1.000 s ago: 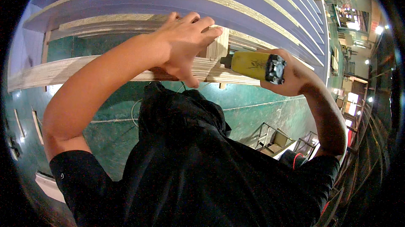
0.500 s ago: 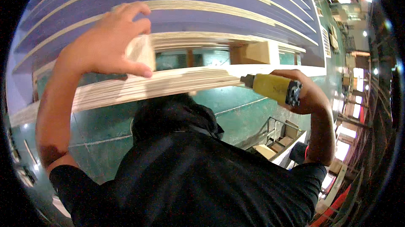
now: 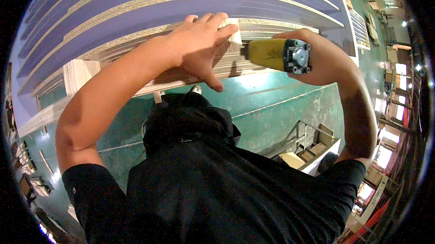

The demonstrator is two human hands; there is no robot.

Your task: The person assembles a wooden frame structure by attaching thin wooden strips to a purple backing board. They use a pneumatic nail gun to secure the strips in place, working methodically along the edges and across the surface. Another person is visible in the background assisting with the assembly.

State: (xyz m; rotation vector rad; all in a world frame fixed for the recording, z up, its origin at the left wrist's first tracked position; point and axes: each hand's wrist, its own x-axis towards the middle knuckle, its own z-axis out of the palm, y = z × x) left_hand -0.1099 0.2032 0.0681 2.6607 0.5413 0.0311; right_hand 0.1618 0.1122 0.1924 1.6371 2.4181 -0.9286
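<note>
My right hand is wrapped around a yellow nail gun with a dark metal end cap that faces me. Its nose points left, close to a pale wooden block set crosswise between stacked boards. My left hand grips that block from above, fingers over its far side and thumb on the near side. Part of the block is hidden under the hand. Beneath both hands runs the near edge of the pale layered boards. A second wooden block sits farther left, beside my forearm.
Purple panels with raw chipboard edges lie in rows beyond my hands. On the green floor at the lower right stands a cart with wood pieces in it. More boards and shop equipment line the far right.
My left hand has moved right, toward the tool. The nail gun has swung up and slightly left, so its end cap now faces me. The wooden block at the left has come into sight.
</note>
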